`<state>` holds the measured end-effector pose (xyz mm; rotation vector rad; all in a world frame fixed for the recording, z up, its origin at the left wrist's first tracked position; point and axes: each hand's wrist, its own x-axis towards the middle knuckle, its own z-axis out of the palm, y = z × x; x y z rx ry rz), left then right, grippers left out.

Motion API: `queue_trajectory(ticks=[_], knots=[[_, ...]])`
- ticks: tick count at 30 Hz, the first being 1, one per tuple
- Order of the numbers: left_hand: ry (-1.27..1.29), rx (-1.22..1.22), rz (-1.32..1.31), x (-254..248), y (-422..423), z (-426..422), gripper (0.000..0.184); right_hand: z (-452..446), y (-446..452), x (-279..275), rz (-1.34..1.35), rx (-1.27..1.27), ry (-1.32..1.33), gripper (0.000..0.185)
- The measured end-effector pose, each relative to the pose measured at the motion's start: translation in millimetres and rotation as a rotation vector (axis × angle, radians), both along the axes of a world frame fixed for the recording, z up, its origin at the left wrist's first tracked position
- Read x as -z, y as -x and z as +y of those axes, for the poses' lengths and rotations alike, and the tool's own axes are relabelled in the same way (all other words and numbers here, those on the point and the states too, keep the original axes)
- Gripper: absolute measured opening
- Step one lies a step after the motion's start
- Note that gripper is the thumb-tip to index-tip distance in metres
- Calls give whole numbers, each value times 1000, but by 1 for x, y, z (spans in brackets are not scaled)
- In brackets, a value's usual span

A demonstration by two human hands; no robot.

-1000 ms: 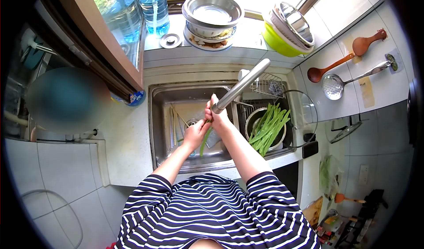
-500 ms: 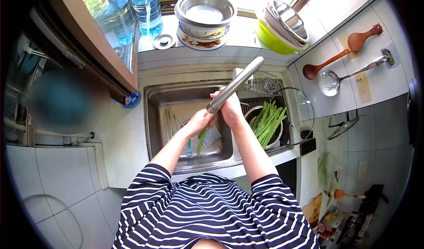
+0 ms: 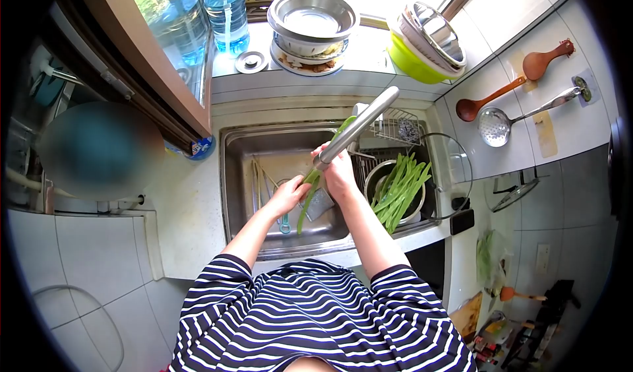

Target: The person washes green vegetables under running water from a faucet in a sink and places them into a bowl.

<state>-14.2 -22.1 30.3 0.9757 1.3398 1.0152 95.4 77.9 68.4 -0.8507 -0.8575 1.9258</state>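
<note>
Over the sink (image 3: 241,227), my left hand (image 3: 289,195) pinches a long, flat green vegetable strip (image 3: 307,204) whose lower end hangs down. My right hand (image 3: 339,175) is closed round the strip's upper part beneath the faucet (image 3: 359,126), which hides some of the fingers. The strip's top shows beyond the faucet; whether it is a leaf or a pod I cannot tell. To the right, a pile of similar green strips (image 3: 401,190) lies in a round metal bowl (image 3: 420,212). Chopsticks (image 3: 256,177) and a blue-handled tool (image 3: 285,225) lie in the basin.
A wire rack (image 3: 389,129) with a scrubber (image 3: 409,130) and a glass lid (image 3: 465,167) stand by the bowl. A phone-like black object (image 3: 461,221) lies at the counter's right edge. Stacked bowls (image 3: 312,26), a green basin (image 3: 412,62) and a water bottle (image 3: 226,22) line the sill.
My left hand has moved slightly down and away from my right hand, along the strip. More of the strip shows between the hands and above the faucet. The view has shifted slightly.
</note>
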Motion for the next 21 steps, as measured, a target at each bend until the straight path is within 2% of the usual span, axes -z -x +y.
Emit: queue_trajectory(ticks=[2, 5, 6, 8, 12, 15, 16, 17, 20, 21], knots=[[108, 63, 113, 8, 5, -5, 20, -3, -3, -1, -36, 4, 28, 11], [-123, 43, 547, 23, -2, -9, 30, -15, -8, 1, -144, 6, 37, 14], [-149, 44, 670, 25, -2, -13, 41, -20, -10, 4, -195, 1, 22, 15], [-158, -32, 671, 27, -6, -20, 43, -24, -16, 13, -315, -67, -35, 16], [-250, -71, 534, 15, -21, -16, 42, -32, -32, 22, -265, 25, -11, 15], [-294, -88, 525, 8, -38, -8, 39, -36, -45, 34, -384, -27, -2, 14], [-313, -120, 532, 7, -46, -6, 34, -41, -47, 22, -381, 4, -47, 15], [-274, -84, 512, 8, -50, -2, 32, -47, -52, 10, -309, -15, 10, 16], [-129, 10, 479, 16, -66, -1, 29, -47, -71, 36, -340, -5, 1, 17], [-154, 9, 504, 12, -72, 1, 30, -46, -77, 33, -328, 7, 46, 18]])
